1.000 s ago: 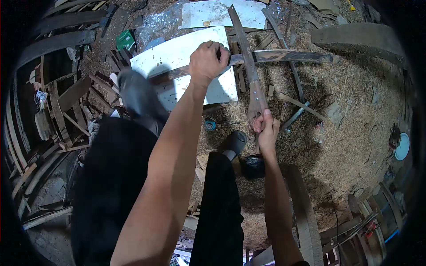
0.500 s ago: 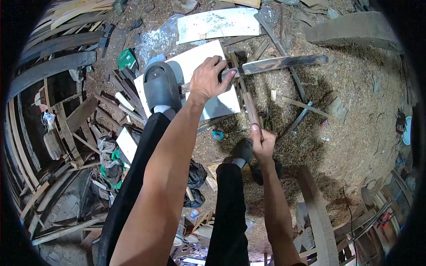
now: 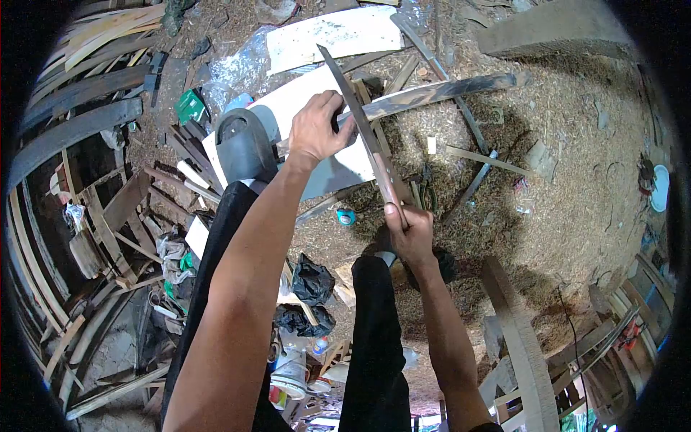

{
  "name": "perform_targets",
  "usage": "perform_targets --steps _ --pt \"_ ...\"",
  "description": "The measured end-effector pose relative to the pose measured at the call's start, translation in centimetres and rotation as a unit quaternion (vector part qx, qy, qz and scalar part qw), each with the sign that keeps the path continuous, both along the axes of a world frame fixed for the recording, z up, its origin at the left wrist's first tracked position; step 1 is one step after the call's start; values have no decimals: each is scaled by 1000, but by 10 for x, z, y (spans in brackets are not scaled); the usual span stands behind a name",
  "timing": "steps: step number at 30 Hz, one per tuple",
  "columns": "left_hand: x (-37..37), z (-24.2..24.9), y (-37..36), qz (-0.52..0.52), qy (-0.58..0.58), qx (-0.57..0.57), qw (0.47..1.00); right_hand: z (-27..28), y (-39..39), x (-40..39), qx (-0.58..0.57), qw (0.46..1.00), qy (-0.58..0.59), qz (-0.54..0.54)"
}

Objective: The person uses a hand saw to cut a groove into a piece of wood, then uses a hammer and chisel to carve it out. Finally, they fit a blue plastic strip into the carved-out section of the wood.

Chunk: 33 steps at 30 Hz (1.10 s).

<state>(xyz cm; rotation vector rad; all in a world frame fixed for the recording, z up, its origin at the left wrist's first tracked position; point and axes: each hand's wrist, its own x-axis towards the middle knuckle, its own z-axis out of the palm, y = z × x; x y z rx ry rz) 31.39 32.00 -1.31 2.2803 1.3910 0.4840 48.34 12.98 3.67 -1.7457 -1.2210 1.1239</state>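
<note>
My left hand [image 3: 317,128] is closed over a curved wooden strip [image 3: 439,95], holding it down on a white block [image 3: 288,101]. The strip's dark, patchy far part sticks out to the right beyond the block. My right hand [image 3: 412,234] grips the lower end of a long, dark-bladed tool with a worn brown handle [image 3: 386,180]. Its narrow blade [image 3: 348,93] slants up and left, overlapping the strip just right of my left thumb. A foot in a dark rubber clog [image 3: 246,147] rests on the block, over the strip's near end.
A teal tape measure [image 3: 346,217] lies on the sawdust-covered ground. A green box [image 3: 190,106] and scrap wood are left of the block. Further off are a white sheet [image 3: 331,36], a thick curved beam [image 3: 554,32] and black plastic bags [image 3: 312,281].
My right hand has moved slightly left and up, and the tool's blade has swung up across the strip. My left hand stays on the strip while the view shifts.
</note>
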Motion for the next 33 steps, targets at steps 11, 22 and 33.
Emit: perform_targets --steps 11,22,33 --pt "-1 2 1 -5 -17 -13 1000 2 15 0 -1 1000 18 -7" --pt "0 4 3 -10 -5 -22 1000 -15 -23 -2 -52 998 10 -37" --pt "0 5 3 -11 6 -20 1000 3 -24 -3 -26 999 8 -41"
